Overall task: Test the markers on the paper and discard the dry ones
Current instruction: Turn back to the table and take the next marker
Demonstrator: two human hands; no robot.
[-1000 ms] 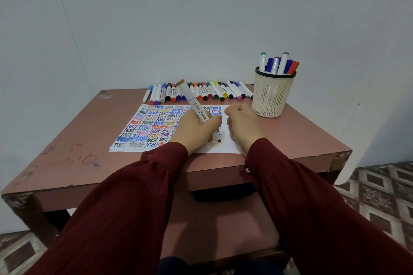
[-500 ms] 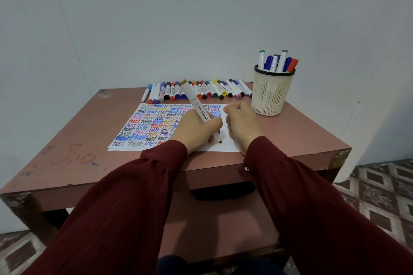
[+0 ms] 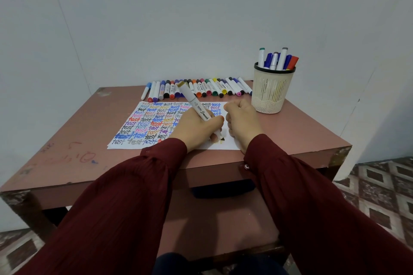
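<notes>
White-barrelled marker (image 3: 194, 106) gripped by left hand (image 3: 196, 129), tip on paper (image 3: 143, 123); right hand (image 3: 242, 123) rests fisted beside it.

the paper (image 3: 145, 123) is showing rows of "test" in blue, red, black, pink and grey. the marker (image 3: 190, 99) is showing white with an olive cap. the table (image 3: 73, 145) is looking pink-brown, the sleeves (image 3: 125, 203) maroon. the cream cup (image 3: 271, 89) is wearing a black rim.

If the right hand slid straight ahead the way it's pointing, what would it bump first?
Probably the right end of the row of markers lying at the back. The right hand points just left of the pen basket, though depth is hard to judge.
</notes>
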